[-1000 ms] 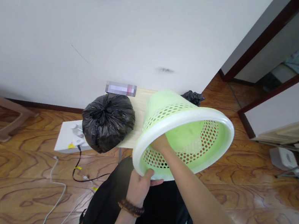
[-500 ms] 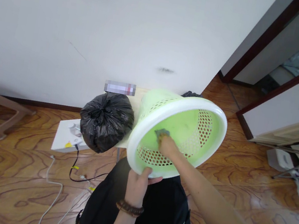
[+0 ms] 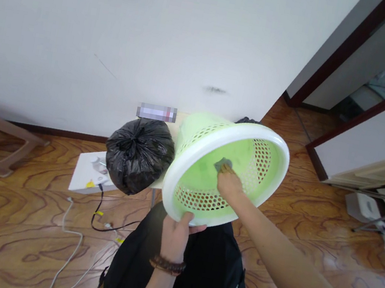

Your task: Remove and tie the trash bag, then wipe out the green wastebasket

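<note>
A light green plastic wastebasket (image 3: 199, 137) with a white rim and perforated sides lies tilted, its mouth facing me. My left hand (image 3: 176, 235) grips the lower rim, thumb over the edge and fingers beneath. Inside the basket, my right hand (image 3: 230, 185) is closed around a small grey cloth (image 3: 224, 163), held close to the inner surface; whether it touches cannot be made out. Just left of the basket sits a tied black garbage bag (image 3: 138, 157). More black plastic (image 3: 247, 121) shows behind the basket's right side.
A pale stand (image 3: 159, 181) lies under the bag and basket, against the white wall (image 3: 196, 40). On the wooden floor (image 3: 14, 227) are a white box (image 3: 85, 172) and cables (image 3: 80, 238). A brown stool (image 3: 0, 135) stands left; a doorway opens at right.
My right hand has moved the cloth to the right and slightly up inside the wastebasket. The basket has shifted slightly left in view, with my left hand still on its rim.
</note>
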The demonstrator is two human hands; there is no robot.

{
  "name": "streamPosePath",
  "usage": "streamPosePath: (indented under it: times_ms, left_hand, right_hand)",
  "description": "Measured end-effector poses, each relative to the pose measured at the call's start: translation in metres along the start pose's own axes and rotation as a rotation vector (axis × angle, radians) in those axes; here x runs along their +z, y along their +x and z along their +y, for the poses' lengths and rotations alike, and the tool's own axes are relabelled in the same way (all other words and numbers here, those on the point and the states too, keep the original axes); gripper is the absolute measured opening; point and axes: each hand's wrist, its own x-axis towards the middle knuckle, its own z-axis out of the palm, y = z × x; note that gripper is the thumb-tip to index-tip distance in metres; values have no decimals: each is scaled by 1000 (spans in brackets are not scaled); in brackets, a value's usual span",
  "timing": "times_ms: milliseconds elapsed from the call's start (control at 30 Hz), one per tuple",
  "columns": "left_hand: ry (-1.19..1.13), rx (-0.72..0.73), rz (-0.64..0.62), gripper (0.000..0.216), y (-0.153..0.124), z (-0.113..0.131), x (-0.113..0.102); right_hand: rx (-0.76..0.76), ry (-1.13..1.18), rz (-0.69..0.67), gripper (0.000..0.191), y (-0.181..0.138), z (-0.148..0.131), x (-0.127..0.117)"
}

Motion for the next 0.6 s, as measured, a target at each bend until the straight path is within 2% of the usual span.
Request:
streamPosePath:
  times_ms: [100,200,300,400,467,533,600]
  left_hand:
    - [37,-27,-8,38,4,-3,-1]
    - [32,-38,-9,42,7,-3,-4]
    - [-13,-46,19,39,9,1,-6]
    - [-52,-43,38,36,9,4,-6]
    - [-45,-47,35,35,8,4,-5]
    - [-17,-58,24,35,7,3,-4]
    - [12,-67,10,37,7,2,-4]
  right_hand:
    - [-68,221,-81,40,-3,-41,7]
    - [-107,356,-43,43,-10,-65,8]
    - [-110,246,-29,41,-12,-48,6]
    - [-3,35,58,43,-8,-13,4]
    - [70,-25,111,43,-4,-1,4]
    - [81,5,73,43,-2,-5,7]
    - [38,105,-3,42,-1,-23,11]
